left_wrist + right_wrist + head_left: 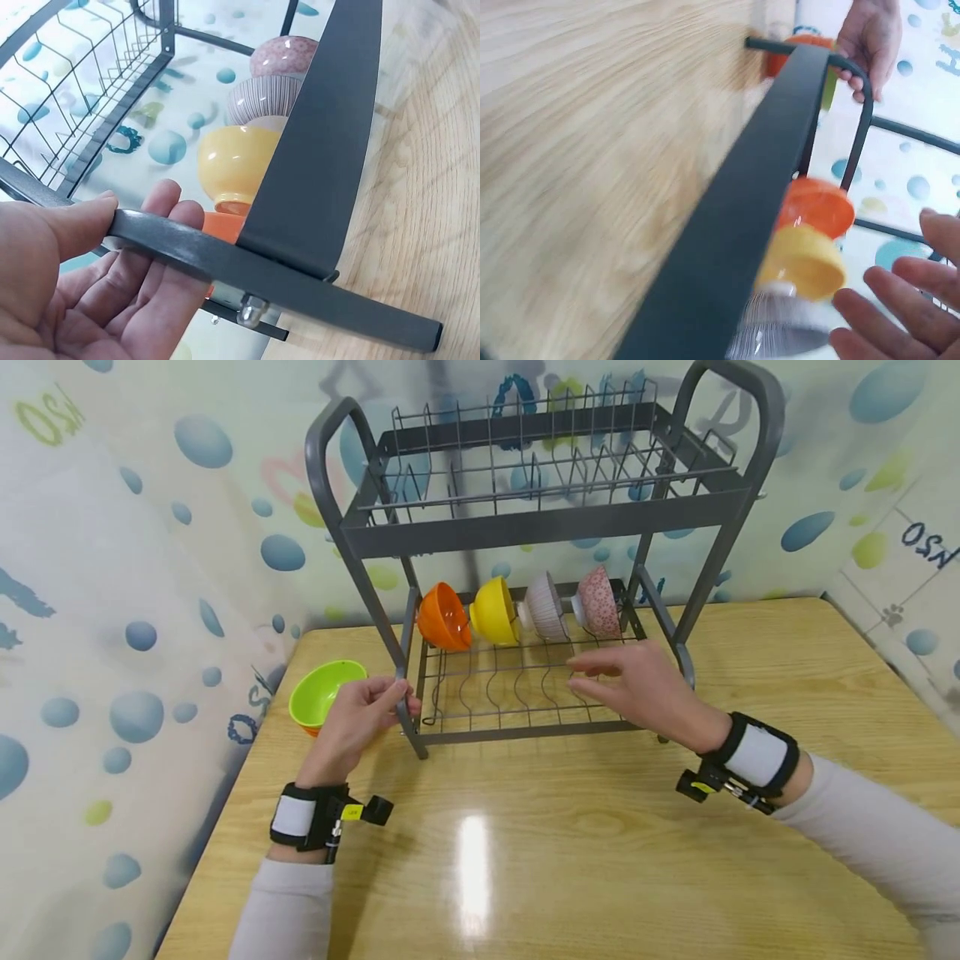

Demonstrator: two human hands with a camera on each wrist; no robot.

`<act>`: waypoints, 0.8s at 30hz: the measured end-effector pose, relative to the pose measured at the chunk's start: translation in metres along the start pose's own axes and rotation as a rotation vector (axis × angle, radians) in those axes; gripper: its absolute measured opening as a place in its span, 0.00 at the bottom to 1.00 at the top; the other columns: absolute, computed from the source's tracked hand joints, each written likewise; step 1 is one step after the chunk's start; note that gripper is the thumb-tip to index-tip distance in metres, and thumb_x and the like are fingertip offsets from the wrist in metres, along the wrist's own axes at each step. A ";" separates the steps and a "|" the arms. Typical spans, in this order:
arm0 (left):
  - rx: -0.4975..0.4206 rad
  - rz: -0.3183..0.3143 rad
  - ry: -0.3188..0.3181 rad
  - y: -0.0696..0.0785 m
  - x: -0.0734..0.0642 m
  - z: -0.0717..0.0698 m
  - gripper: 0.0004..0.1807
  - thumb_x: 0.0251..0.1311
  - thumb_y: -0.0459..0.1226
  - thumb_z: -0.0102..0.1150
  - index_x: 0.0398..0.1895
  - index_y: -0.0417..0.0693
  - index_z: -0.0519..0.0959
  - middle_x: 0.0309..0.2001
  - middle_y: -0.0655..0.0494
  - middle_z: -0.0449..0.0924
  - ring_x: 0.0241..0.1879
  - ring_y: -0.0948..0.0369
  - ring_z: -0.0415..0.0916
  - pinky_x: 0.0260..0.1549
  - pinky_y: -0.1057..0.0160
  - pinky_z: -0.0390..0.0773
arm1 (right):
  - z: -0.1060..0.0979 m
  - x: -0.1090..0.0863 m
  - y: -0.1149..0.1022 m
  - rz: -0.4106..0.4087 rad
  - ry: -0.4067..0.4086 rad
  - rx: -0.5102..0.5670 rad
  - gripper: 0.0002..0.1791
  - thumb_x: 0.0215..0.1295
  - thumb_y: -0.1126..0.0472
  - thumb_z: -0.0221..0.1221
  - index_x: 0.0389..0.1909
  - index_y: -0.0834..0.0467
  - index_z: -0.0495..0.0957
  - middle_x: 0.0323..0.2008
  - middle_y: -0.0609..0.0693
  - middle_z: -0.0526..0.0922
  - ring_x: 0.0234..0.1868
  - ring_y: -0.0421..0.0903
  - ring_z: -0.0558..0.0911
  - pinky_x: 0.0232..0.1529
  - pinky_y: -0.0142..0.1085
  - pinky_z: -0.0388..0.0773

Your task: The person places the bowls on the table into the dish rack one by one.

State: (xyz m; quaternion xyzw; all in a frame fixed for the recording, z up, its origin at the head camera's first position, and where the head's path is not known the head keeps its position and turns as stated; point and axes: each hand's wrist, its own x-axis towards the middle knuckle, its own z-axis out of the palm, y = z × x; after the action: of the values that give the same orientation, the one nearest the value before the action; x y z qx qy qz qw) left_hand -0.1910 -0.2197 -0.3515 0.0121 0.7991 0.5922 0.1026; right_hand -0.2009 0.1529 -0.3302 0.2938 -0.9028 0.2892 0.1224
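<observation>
A dark grey two-tier dish rack [540, 531] stands on the table. My left hand [360, 718] holds its left front upright, with the thumb on one side and the fingers behind, as the left wrist view shows. On the lower tier an orange bowl [444, 617], a yellow bowl [494, 612], a grey striped bowl [543, 607] and a pink patterned bowl [598, 602] lean on edge in a row. My right hand [637, 685] hovers over the lower tier's front right, in front of the pink bowl, holding nothing. Its fingers are spread in the right wrist view [907, 307].
Left of the rack, a green bowl [326, 689] sits on the wooden table [570, 843], with orange showing beneath it. The upper tier [547, 518] has wire dividers. Patterned walls [150, 568] stand close behind and to the left.
</observation>
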 end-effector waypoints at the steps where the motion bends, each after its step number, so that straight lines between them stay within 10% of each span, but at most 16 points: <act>1: -0.003 0.000 0.002 -0.001 0.000 0.000 0.25 0.64 0.53 0.52 0.50 0.41 0.78 0.44 0.43 0.82 0.47 0.53 0.80 0.50 0.62 0.80 | -0.001 -0.008 0.005 -0.003 0.003 -0.033 0.16 0.61 0.51 0.63 0.46 0.55 0.85 0.38 0.51 0.88 0.37 0.45 0.86 0.39 0.45 0.83; 14: 0.090 0.040 0.092 -0.003 -0.007 0.005 0.27 0.66 0.51 0.51 0.50 0.35 0.77 0.42 0.42 0.83 0.44 0.55 0.82 0.48 0.62 0.81 | 0.001 -0.071 0.030 0.005 -0.022 -0.257 0.16 0.57 0.52 0.66 0.44 0.55 0.86 0.37 0.52 0.88 0.21 0.39 0.81 0.22 0.32 0.72; 24: 0.582 0.286 0.301 0.009 -0.023 0.002 0.20 0.67 0.46 0.52 0.52 0.41 0.80 0.42 0.45 0.85 0.39 0.53 0.82 0.39 0.53 0.82 | 0.001 -0.074 0.036 -0.084 -0.006 -0.322 0.11 0.54 0.67 0.66 0.39 0.56 0.87 0.32 0.50 0.89 0.29 0.43 0.86 0.25 0.40 0.81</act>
State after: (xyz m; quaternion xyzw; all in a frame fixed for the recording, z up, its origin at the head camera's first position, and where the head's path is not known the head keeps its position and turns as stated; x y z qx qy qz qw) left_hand -0.1693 -0.2183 -0.3404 0.0652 0.9308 0.3432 -0.1077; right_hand -0.1638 0.2101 -0.3755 0.3086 -0.9247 0.1347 0.1774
